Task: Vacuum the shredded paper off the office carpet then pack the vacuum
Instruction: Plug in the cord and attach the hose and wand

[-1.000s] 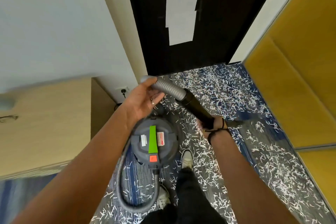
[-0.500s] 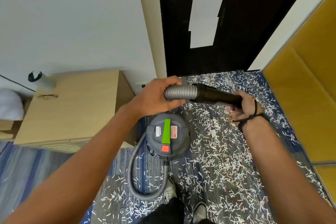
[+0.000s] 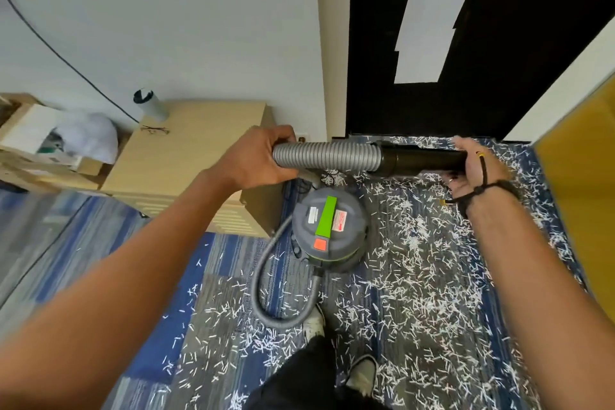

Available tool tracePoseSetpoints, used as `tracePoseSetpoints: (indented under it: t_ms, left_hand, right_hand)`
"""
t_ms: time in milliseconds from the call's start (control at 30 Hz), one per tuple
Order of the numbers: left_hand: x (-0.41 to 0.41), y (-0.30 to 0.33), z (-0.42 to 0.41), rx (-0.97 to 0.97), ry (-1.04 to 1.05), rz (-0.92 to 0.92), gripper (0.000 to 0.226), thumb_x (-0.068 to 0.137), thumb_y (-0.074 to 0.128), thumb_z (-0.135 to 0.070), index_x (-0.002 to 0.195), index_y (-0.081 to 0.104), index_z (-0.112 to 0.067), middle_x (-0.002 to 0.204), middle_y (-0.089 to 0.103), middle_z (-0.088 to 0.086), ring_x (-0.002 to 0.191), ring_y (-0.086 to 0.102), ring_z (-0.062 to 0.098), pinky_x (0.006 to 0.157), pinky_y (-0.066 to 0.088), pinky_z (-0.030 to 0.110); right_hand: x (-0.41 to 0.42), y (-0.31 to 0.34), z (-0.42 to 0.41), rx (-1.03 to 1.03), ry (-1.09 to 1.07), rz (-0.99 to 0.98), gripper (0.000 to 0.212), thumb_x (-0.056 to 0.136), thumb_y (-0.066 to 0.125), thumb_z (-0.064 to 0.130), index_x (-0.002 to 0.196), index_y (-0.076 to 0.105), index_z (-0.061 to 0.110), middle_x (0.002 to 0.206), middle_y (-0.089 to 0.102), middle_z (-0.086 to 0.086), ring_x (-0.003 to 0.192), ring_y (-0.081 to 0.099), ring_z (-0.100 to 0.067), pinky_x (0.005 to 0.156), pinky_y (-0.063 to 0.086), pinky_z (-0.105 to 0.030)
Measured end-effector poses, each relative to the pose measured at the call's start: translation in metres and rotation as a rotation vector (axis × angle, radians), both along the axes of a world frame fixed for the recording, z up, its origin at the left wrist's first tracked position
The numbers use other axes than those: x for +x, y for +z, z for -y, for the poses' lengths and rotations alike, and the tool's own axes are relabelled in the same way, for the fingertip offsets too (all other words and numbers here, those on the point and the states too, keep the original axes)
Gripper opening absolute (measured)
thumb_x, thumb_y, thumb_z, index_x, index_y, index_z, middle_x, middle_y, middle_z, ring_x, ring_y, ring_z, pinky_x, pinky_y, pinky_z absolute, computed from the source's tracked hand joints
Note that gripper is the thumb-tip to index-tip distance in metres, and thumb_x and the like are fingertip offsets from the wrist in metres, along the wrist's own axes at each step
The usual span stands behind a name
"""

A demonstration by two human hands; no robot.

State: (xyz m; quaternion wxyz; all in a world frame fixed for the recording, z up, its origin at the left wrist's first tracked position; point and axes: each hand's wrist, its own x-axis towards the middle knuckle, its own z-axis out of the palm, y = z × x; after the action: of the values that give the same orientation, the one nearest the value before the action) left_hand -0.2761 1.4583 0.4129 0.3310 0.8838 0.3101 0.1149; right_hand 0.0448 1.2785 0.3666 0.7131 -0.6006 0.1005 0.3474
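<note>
Here both hands' fingers clamp the hose [image 3: 324, 155] and nozzle [image 3: 422, 160]; vacuum [image 3: 329, 230] labels unreadable.

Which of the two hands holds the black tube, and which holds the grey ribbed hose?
The right hand, with the black cord at its wrist, holds the black tube. The left hand grips the grey ribbed hose beside it.

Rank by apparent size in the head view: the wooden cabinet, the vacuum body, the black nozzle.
1. wooden cabinet, largest
2. vacuum body
3. black nozzle, smallest, though it sits nearer the camera, which flatters it.
</note>
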Motion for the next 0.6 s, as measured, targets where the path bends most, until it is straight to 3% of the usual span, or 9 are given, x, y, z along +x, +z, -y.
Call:
tracePoseSetpoints:
  t_ms: [100,233,333,433,533,600]
  left_hand:
    - [-0.015,0.017,0.018,0.044,0.022,0.004,0.03,0.067,0.086,-0.023,0.087,0.064,-0.022,0.07,0.066,0.0,0.058,0.058,0.01,0.054,0.046,0.026]
    - [-0.044,0.032,0.023,-0.019,-0.057,-0.187,0.024,0.068,0.084,-0.021,0.082,0.068,-0.031,0.07,0.068,-0.003,0.062,0.067,0.016,0.052,0.05,0.026]
    - [-0.076,0.029,0.013,-0.023,-0.025,-0.364,0.032,0.071,0.084,-0.016,0.085,0.068,-0.04,0.077,0.07,-0.012,0.071,0.068,0.006,0.064,0.052,0.023]
    - [-0.1,0.026,0.016,-0.047,-0.046,-0.462,0.017,0.076,0.081,-0.031,0.085,0.068,-0.037,0.074,0.071,-0.008,0.068,0.068,0.008,0.066,0.056,0.034]
    - [-0.12,0.033,0.035,-0.108,-0.113,-0.591,0.045,0.067,0.08,-0.067,0.09,0.07,-0.031,0.077,0.073,-0.002,0.072,0.071,0.017,0.072,0.06,0.038]
    - [-0.139,0.04,0.049,-0.184,-0.154,-0.591,0.054,0.065,0.08,-0.074,0.089,0.07,-0.026,0.075,0.073,0.003,0.068,0.07,0.021,0.068,0.055,0.035]
  right_hand:
    - [-0.007,0.0,0.006,-0.007,0.065,-0.005,0.021,0.085,0.074,0.012,0.091,0.055,0.014,0.087,0.054,-0.006,0.061,0.061,-0.015,0.049,0.052,-0.025]
    - [-0.01,0.004,0.01,0.034,0.081,-0.078,0.016,0.089,0.066,0.006,0.085,0.052,0.013,0.089,0.052,-0.008,0.073,0.058,-0.017,0.072,0.053,-0.029]
    - [-0.02,-0.001,0.017,-0.007,0.147,-0.07,0.017,0.092,0.058,0.006,0.08,0.05,0.016,0.082,0.049,-0.006,0.067,0.055,-0.016,0.054,0.05,-0.023]
    - [-0.038,-0.004,0.026,-0.049,0.157,-0.025,0.015,0.083,0.062,0.006,0.076,0.053,0.017,0.076,0.051,-0.004,0.055,0.058,-0.014,0.043,0.045,-0.021]
    - [-0.048,-0.006,0.034,-0.069,0.102,0.028,0.02,0.069,0.072,0.012,0.08,0.057,0.018,0.077,0.056,-0.002,0.052,0.062,-0.012,0.047,0.05,-0.022]
    - [-0.06,-0.006,0.043,-0.084,0.084,0.031,0.024,0.068,0.075,0.016,0.085,0.058,0.02,0.082,0.059,-0.001,0.058,0.064,-0.013,0.051,0.053,-0.024]
